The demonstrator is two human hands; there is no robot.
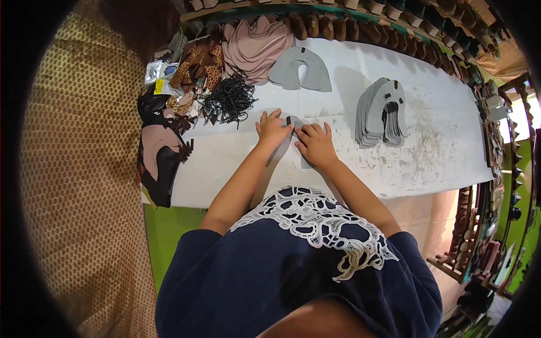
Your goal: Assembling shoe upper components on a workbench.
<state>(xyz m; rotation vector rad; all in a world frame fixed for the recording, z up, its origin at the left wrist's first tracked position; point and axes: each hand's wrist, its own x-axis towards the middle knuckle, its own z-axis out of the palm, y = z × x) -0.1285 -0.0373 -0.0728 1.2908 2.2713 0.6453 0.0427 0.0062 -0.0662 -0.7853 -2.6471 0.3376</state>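
Note:
My left hand [273,132] lies on a grey U-shaped shoe-upper piece [274,156] on the white table. Its fingers are spread, with the thumb side close to a small dark tab [288,120] at the top of the curve. Across from it, my right hand [316,144] rests on the piece's other side, fingers stretched apart. Both hands cover much of the piece. Beyond them lie more flat grey U-shaped pieces [315,73], also with a dark tab. To the right sits a fanned stack of similar grey pieces [366,115].
Pink cut pieces [256,48], leopard-print pieces [194,67] and black braided trims [228,100] crowd the back left of the white table [439,129]. Black and pink material [158,163] hangs over its left edge. Shoes [338,28] line racks along the back and right.

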